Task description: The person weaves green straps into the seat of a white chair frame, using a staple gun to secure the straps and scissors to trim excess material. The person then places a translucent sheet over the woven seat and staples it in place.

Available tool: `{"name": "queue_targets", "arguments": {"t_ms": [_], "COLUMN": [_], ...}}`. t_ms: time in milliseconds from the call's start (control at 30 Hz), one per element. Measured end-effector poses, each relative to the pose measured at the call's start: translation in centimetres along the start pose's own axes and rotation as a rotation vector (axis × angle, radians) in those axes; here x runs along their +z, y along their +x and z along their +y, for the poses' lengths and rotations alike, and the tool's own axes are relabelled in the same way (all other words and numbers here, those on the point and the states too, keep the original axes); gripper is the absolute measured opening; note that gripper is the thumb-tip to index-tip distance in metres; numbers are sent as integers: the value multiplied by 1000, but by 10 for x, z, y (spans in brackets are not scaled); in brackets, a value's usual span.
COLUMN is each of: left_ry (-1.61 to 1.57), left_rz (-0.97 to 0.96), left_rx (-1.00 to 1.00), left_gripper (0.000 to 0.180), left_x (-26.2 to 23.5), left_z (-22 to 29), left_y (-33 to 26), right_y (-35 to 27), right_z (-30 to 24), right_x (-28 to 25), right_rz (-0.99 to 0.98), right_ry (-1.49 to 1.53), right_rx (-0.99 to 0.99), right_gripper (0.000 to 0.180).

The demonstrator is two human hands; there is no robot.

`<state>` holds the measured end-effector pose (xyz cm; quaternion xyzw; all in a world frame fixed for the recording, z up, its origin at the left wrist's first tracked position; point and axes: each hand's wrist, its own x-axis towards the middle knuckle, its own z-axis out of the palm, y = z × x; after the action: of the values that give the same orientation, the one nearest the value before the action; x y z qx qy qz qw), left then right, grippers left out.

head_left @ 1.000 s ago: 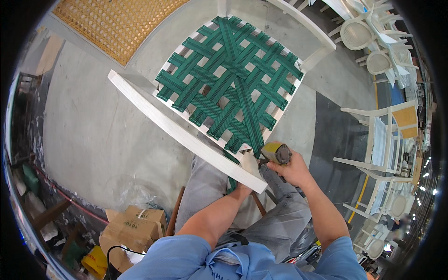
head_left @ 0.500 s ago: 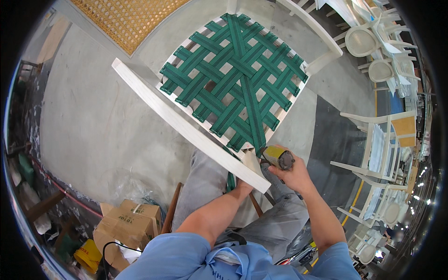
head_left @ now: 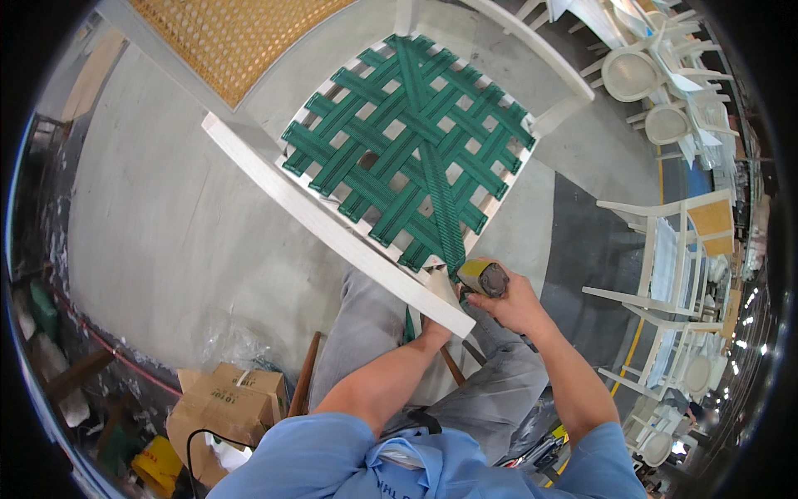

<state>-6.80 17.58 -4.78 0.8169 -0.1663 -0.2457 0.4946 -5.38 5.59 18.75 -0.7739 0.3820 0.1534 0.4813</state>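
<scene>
A pale wooden chair frame tilts in front of me, its seat woven with dark green webbing (head_left: 366,179). One diagonal green strap (head_left: 438,195) crosses over the weave to the near corner. My right hand (head_left: 514,301) is closed round a staple gun (head_left: 485,279) with a yellow and grey head; its nose is at that corner, by the strap's end. My left hand (head_left: 434,331) reaches under the white armrest (head_left: 332,220), which hides its fingers. Beside that hand hangs a loose length of green strap (head_left: 410,326).
A woven cane panel in a pale frame (head_left: 237,41) is at the upper left. Unfinished chairs (head_left: 677,249) stand along the right. By my left leg sit an open cardboard box (head_left: 237,399) and a yellow container (head_left: 156,464). A red hose (head_left: 116,353) runs along the left floor.
The chair and the staple gun have shifted slightly left in view. My right hand keeps its grip at the same seat corner, and my left hand stays under the armrest.
</scene>
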Motion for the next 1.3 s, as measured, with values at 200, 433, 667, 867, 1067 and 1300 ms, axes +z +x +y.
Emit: {"name": "queue_targets", "arguments": {"t_ms": [200,433,667,867,1067,1300], "left_ry": [-454,-556,-654,-665,-762,-717], "left_rz": [-366,-715,-708,-754,-720,-827], "left_rx": [-287,-482,-631,-667,-634,-583], "left_gripper": [53,27,17,17,18,19], "left_x": [-36,-83,-92,-103,-122,-120], "left_z": [34,91,72,82,111,114], "left_y": [9,-13,-38,-50,-53,-46], "right_y": [-93,-290,-355,-369,-275,-76], "right_z": [27,198,368,399,297,103], "right_x": [-62,-67,12,24,-26,36], "right_rz": [260,690,736,679,968,-73], "right_ry": [405,929,1309,1135,82,568], "right_rx": [222,403,614,705,360,19], "right_gripper": [36,39,40,45,33,41]}}
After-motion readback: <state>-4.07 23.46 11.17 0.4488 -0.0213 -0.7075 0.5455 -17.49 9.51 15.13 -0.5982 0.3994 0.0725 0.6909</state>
